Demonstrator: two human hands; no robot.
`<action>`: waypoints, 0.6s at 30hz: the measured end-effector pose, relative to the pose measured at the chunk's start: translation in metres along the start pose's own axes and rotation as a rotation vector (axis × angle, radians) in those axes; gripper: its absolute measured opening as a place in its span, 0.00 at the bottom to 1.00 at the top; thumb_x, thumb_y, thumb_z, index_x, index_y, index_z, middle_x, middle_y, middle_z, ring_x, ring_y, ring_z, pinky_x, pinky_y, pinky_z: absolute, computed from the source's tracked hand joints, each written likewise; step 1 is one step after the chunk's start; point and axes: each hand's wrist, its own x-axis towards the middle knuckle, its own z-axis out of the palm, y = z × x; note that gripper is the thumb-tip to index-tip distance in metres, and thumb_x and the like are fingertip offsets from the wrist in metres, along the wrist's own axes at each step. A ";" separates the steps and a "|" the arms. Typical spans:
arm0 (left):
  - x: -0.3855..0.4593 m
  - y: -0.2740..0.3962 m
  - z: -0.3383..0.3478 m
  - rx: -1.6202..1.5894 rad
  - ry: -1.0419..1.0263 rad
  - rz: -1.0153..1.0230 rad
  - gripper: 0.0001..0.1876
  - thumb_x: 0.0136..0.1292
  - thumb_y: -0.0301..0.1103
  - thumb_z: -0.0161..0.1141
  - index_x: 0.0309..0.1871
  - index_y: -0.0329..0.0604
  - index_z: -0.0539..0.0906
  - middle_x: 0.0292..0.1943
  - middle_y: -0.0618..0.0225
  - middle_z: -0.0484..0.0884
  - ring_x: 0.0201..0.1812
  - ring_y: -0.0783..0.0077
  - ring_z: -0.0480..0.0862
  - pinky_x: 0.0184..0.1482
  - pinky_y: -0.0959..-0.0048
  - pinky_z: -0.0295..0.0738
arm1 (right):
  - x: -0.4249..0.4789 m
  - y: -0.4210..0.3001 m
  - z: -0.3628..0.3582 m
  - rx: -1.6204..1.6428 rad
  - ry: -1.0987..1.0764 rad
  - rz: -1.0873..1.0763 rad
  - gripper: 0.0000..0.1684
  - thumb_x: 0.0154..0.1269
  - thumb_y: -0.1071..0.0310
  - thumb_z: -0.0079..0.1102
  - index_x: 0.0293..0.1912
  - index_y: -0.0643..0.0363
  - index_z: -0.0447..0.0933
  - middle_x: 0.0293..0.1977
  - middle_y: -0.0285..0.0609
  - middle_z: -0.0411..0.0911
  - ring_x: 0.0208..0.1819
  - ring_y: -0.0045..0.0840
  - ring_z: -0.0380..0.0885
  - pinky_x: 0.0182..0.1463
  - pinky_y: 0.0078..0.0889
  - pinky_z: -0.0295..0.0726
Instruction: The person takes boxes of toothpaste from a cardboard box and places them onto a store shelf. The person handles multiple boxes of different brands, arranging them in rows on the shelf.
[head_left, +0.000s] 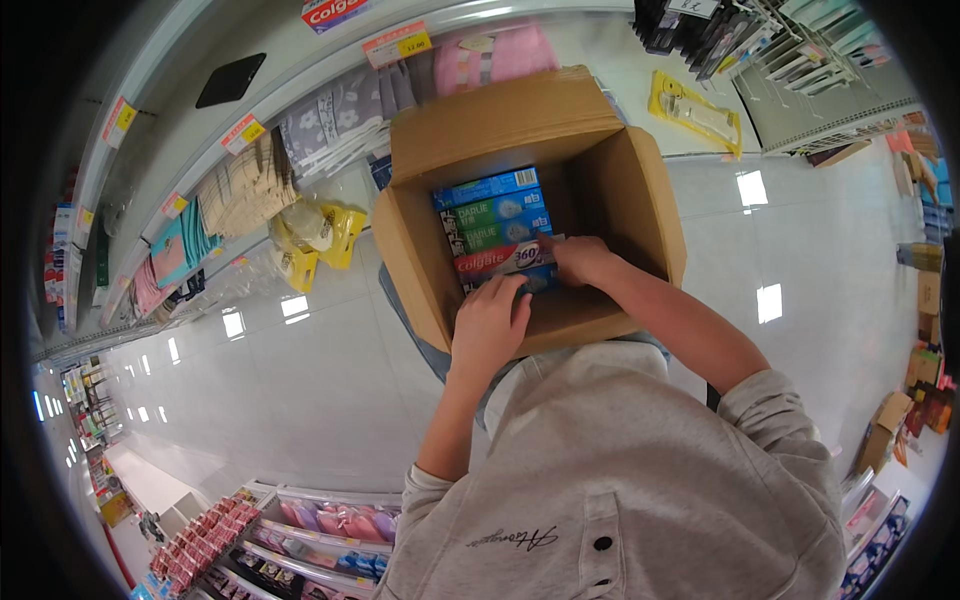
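An open cardboard box (517, 120) rests at my lap with its flaps spread. Along its left side inside lies a row of toothpaste cartons: a blue one (487, 188), green and blue Darlie ones (491, 211) and a red and white Colgate carton (487, 261). My left hand (491, 319) lies over the near end of the row, thumb and fingers apart, touching a blue carton there. My right hand (579, 259) reaches in from the right, its fingers at the right end of the Colgate carton. Its fingertips are partly hidden, so its hold is unclear.
Shelves at the upper left carry folded towels (330, 120), yellow packs (341, 236) and a black phone-like slab (231, 79). Another yellow pack (694, 112) lies on the shelf at the upper right. Shop racks (322, 517) stand behind me; tiled floor (300, 375) shows on both sides.
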 end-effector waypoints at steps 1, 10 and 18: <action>0.000 0.000 -0.001 -0.004 -0.011 -0.007 0.11 0.65 0.30 0.62 0.49 0.39 0.80 0.40 0.57 0.82 0.42 0.50 0.84 0.46 0.57 0.79 | -0.001 0.002 -0.001 0.020 0.004 -0.013 0.53 0.61 0.58 0.64 0.80 0.42 0.46 0.52 0.55 0.83 0.52 0.45 0.84 0.54 0.46 0.82; 0.048 0.007 -0.039 0.002 0.187 0.156 0.17 0.60 0.22 0.62 0.53 0.42 0.81 0.51 0.57 0.83 0.52 0.50 0.83 0.53 0.58 0.79 | -0.003 0.011 -0.010 0.123 0.014 -0.008 0.39 0.60 0.57 0.66 0.69 0.53 0.67 0.56 0.54 0.79 0.57 0.45 0.81 0.58 0.47 0.81; 0.188 0.024 -0.177 0.255 0.729 0.484 0.18 0.60 0.19 0.60 0.54 0.37 0.79 0.54 0.54 0.82 0.57 0.48 0.80 0.61 0.58 0.74 | -0.003 0.020 -0.011 0.278 0.256 -0.162 0.32 0.63 0.55 0.64 0.64 0.55 0.72 0.56 0.57 0.77 0.57 0.50 0.78 0.59 0.50 0.79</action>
